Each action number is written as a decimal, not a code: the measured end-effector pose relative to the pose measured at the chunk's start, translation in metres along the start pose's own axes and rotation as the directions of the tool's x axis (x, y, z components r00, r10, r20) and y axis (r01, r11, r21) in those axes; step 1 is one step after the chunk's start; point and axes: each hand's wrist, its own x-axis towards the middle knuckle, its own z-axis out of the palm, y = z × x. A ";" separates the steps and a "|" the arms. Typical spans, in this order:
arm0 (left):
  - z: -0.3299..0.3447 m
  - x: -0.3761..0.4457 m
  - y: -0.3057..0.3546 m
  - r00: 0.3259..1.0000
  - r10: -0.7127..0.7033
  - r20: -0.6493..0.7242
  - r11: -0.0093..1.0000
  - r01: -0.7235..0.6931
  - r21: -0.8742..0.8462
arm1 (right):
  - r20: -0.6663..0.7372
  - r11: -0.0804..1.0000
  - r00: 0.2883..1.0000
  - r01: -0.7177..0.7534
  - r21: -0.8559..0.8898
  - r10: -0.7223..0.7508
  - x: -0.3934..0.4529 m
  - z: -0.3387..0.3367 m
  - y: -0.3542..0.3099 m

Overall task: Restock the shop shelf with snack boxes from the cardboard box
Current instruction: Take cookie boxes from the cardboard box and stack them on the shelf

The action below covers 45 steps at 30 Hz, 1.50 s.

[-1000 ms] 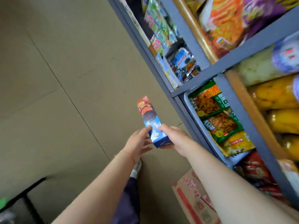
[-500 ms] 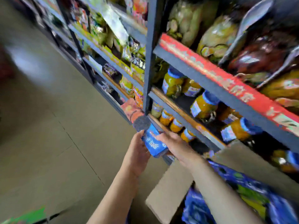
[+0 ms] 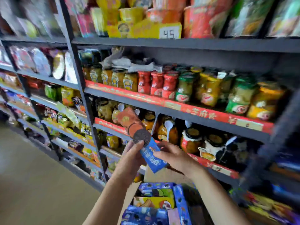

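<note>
Yellow tag (image 3: 170,33) reads "45"; hands (image 3: 129,157) hold snack box (image 3: 142,140).

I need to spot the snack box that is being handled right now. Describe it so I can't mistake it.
In front of the jar shelves, above the open cardboard box, both hands hold one long snack box tilted up-left. Left hand grips its middle, right hand its blue lower end. Only it is orange on top, with a dark round cookie.

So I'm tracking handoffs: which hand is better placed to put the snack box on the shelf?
Probably the right hand. It grips the snack box on the side nearest the shelf. The left hand holds the side away from the shelf.
</note>
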 end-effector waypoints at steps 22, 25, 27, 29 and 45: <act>0.343 -0.036 -0.161 0.707 0.361 0.608 0.272 -0.703 0.657 | -0.856 0.965 0.516 0.220 0.140 0.006 -0.264 -0.288 0.068; 0.420 -0.045 -0.198 0.712 0.380 0.591 0.146 -0.677 0.721 | -0.843 0.989 0.518 0.052 -0.140 -0.147 -0.314 -0.365 0.097; 0.467 -0.046 -0.213 0.652 0.400 0.643 -0.021 -0.696 0.718 | -0.753 0.896 0.567 -0.058 -0.440 -0.333 -0.344 -0.414 0.107; 0.508 -0.044 -0.220 0.593 0.398 0.700 -0.141 -0.715 0.685 | -0.587 0.726 0.671 -0.105 -0.680 -0.453 -0.366 -0.455 0.108; 0.560 -0.001 -0.266 0.954 -0.016 0.299 -0.270 -0.292 0.918 | -0.544 0.482 0.839 -0.475 -0.736 -0.003 -0.362 -0.602 0.139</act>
